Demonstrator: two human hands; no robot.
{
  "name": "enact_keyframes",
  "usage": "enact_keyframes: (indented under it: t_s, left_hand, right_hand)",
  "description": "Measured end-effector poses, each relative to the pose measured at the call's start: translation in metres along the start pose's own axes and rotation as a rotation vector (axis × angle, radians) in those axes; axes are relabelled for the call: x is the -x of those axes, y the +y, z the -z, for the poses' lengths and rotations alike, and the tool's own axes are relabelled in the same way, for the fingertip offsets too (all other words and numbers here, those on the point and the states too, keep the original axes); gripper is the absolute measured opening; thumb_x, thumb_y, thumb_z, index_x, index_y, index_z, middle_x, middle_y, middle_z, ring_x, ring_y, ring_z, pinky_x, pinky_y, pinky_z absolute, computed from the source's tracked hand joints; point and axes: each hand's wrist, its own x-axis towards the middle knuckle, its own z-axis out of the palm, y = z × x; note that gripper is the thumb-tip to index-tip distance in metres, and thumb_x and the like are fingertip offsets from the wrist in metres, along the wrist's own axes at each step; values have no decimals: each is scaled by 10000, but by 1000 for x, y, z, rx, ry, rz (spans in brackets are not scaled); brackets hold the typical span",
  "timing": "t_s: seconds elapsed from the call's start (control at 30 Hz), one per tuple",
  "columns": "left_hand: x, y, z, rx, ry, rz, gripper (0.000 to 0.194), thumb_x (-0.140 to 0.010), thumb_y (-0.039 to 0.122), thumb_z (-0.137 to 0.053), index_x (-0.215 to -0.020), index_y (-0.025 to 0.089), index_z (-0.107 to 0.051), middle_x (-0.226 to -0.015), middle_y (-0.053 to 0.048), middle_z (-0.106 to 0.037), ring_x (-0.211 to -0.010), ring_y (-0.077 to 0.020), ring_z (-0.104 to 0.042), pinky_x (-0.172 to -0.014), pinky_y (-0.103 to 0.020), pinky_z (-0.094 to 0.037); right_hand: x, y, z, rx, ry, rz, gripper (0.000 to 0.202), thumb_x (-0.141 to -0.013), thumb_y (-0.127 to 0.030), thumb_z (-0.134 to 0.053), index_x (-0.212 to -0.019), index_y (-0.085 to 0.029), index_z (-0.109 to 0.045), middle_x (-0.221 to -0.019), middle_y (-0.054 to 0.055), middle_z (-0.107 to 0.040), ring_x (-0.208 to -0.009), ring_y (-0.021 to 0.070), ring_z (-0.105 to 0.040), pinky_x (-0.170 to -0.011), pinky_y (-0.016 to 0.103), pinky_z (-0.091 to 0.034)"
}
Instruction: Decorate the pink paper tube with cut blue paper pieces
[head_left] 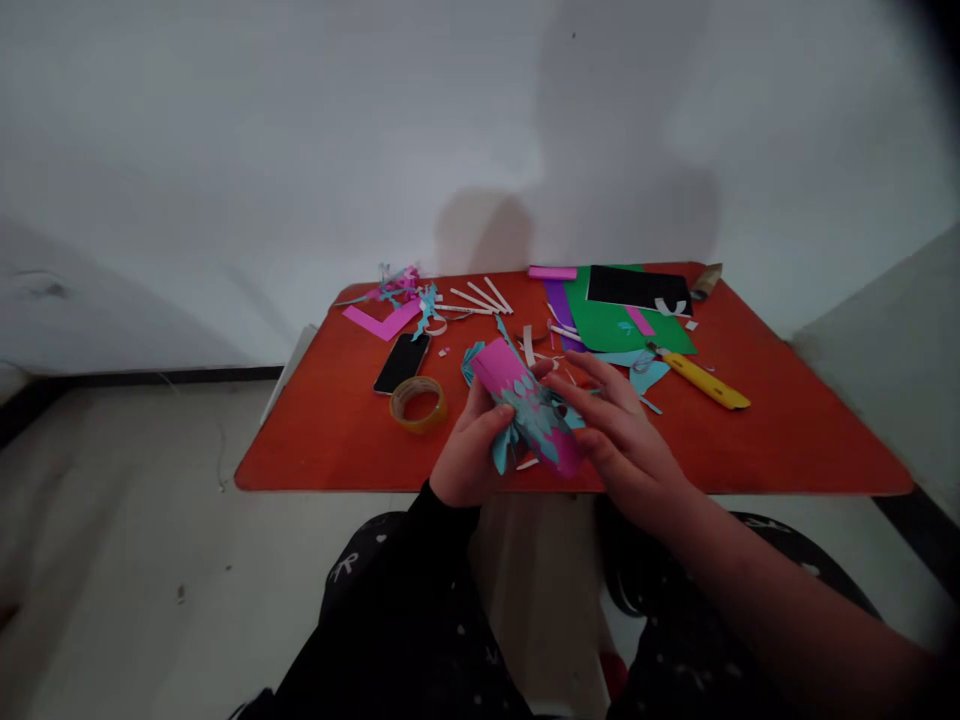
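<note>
A pink paper tube point(501, 366) with light-blue jagged paper layers and fan-folded blue pieces is held tilted above the near edge of the table. My left hand point(474, 445) grips it from the left, thumb pressed on its front and the other fingers behind. My right hand point(619, 430) is beside the tube's right side, fingers stretched out and apart. Its fingertips are close to the blue layers; whether they touch is hard to see. Just left of my left hand lies a roll of yellowish tape point(418, 404).
On the red table point(322, 430) lie a phone point(402, 362), a yellow box cutter point(705, 382), several white paper sticks point(480, 297), green paper point(600, 325), a black sheet point(637, 289) and blue paper scraps point(646, 375). Pink and blue cuttings point(397, 290) sit at back left. A wall stands behind.
</note>
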Motion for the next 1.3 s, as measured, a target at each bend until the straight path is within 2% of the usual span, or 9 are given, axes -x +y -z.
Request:
enact_keyframes:
  t_s: [0.2, 0.4, 0.67, 0.8, 0.9, 1.0, 1.17, 1.23, 1.3]
  left_hand:
    - [-4, -2, -3, 21, 20, -33, 582, -838, 319, -767, -1382, 335, -562, -1471, -74, -631, -1351, -290, -609, -1070, -430, -535]
    - [-5, -1, -8, 65, 45, -49, 558, -853, 289, -775, -1374, 332, -581, -1410, -63, -674, -1385, -281, -587, -1105, -437, -509]
    - [-2, 5, -5, 52, 103, -60, 507, -833, 311, -798, -1306, 321, -617, -1395, -54, -682, -1339, -260, -620, -1091, -414, -515]
    - [-3, 9, -5, 36, 155, -108, 554, -814, 319, -822, -1324, 345, -606, -1397, -46, -679, -1302, -266, -644, -1071, -423, -524]
    - [-4, 11, -8, 17, 169, -140, 603, -794, 291, -842, -1340, 369, -597, -1404, -44, -672, -1339, -268, -621, -1087, -418, -518]
    - [-4, 11, -8, 28, 146, -146, 567, -818, 280, -823, -1336, 363, -605, -1388, -49, -681, -1363, -260, -606, -1114, -416, -505]
    - [-4, 13, -6, 10, 171, -168, 550, -819, 287, -829, -1320, 354, -613, -1399, -45, -679, -1333, -262, -629, -1091, -400, -523]
    - [-4, 12, -6, -8, 187, -145, 592, -805, 272, -840, -1343, 346, -604, -1394, -61, -683, -1336, -266, -628, -1083, -387, -526]
    - [-5, 10, -7, -4, 184, -118, 613, -811, 258, -831, -1368, 342, -590, -1386, -71, -688, -1343, -263, -624, -1093, -387, -519]
  right_hand:
    - [-5, -1, 1, 158, 28, 100, 499, -1055, -458, -459, -1534, -337, -532, -1619, 110, -436, -1532, 369, -357, -1221, 650, -326]
    - [-12, -11, 7, 393, -63, 259, 574, -1001, -422, -576, -1561, -333, -487, -1543, 104, -563, -1506, 399, -400, -1219, 668, -299]
    - [-7, -11, 13, 409, -100, 310, 535, -968, -397, -632, -1487, -290, -563, -1473, 112, -640, -1431, 369, -517, -1222, 657, -297]
    - [-7, -10, 17, 355, 10, 354, 478, -961, -341, -627, -1437, -303, -599, -1308, 85, -740, -1314, 331, -627, -1216, 633, -328]
    - [-14, -13, 12, 343, 39, 299, 566, -964, -375, -609, -1517, -292, -522, -1403, 102, -694, -1429, 350, -537, -1223, 623, -331]
    - [-20, -15, 6, 310, -27, 207, 620, -967, -401, -590, -1555, -244, -470, -1511, 129, -611, -1518, 358, -429, -1238, 637, -305]
    - [-20, -12, 9, 247, -35, 171, 429, -956, -298, -550, -1376, -243, -621, -1397, 110, -694, -1444, 332, -527, -1253, 643, -257]
    - [-19, -12, 10, 245, -16, 181, 433, -947, -285, -560, -1375, -249, -616, -1383, 105, -702, -1446, 328, -524, -1258, 640, -248]
    - [-20, -14, 8, 254, -25, 193, 533, -943, -312, -590, -1468, -236, -541, -1465, 130, -644, -1497, 337, -462, -1256, 640, -256]
